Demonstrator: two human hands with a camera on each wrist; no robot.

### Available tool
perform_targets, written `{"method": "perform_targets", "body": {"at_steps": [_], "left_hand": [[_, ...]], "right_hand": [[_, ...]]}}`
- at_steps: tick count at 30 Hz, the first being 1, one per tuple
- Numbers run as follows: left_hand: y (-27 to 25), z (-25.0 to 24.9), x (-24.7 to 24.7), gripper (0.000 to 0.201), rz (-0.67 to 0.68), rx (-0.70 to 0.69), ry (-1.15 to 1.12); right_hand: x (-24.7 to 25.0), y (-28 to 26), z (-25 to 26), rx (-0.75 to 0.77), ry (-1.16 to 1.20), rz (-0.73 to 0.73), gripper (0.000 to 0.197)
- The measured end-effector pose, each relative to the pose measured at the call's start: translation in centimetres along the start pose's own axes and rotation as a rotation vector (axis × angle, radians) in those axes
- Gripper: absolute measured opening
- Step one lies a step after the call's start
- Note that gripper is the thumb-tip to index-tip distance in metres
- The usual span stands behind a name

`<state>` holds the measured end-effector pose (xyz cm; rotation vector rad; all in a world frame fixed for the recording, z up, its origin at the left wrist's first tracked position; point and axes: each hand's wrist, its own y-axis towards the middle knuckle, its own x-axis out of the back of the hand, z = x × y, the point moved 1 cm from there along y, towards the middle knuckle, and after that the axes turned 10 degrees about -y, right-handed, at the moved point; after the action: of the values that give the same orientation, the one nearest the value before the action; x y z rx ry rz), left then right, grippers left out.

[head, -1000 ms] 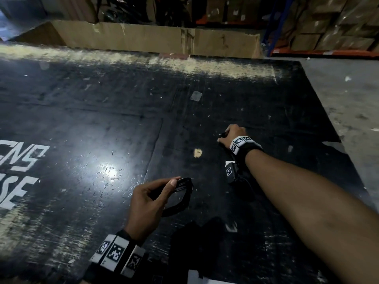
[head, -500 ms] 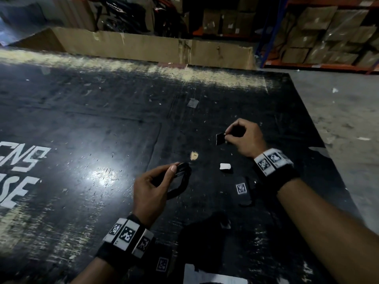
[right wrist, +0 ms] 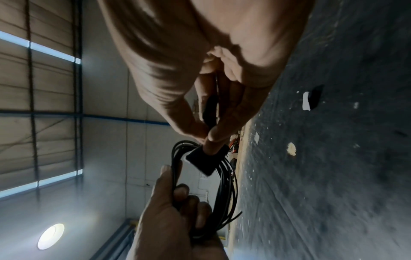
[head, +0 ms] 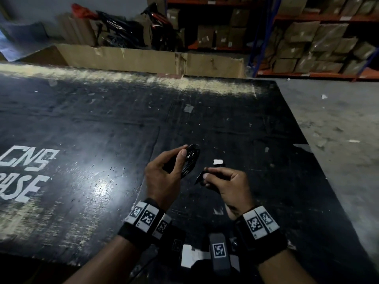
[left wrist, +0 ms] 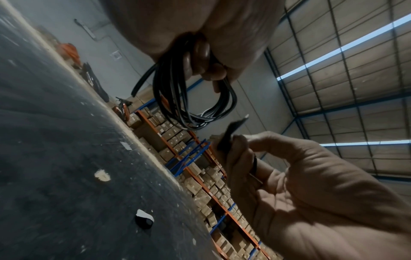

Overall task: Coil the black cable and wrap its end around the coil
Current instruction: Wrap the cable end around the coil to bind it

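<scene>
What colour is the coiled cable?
Black, clearest in the left wrist view: coiled cable.

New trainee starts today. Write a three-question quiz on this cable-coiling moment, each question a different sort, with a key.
1. True or false: the black cable coil lies flat on the black table.
2. Which hand pinches the cable's flat black end piece? A) left hand B) right hand
3. Fill in: a small white-and-black scrap lies on the table beyond the ____ hand.

Key: 1 false, the left hand holds it up; 2 B; 3 right.
</scene>
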<state>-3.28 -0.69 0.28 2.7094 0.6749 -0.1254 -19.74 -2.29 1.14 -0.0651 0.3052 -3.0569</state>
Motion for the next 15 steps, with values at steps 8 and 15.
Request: {"method": "perform_targets", "body": {"at_steps": [8,15], "left_hand": [[-1.6,-0.8,-1.1,0.018,0.067,-0.203,0.099],[-2.9,-1.1,-1.7,0.020,0.166,-0.275,0.139]], "right_hand": [[-0.9,-2.2,0.4,-0.197,0.351,-0.096,0.013],[-1.5,-2.5,0.7,-0.298,0.528,-0.105,0.009]]}}
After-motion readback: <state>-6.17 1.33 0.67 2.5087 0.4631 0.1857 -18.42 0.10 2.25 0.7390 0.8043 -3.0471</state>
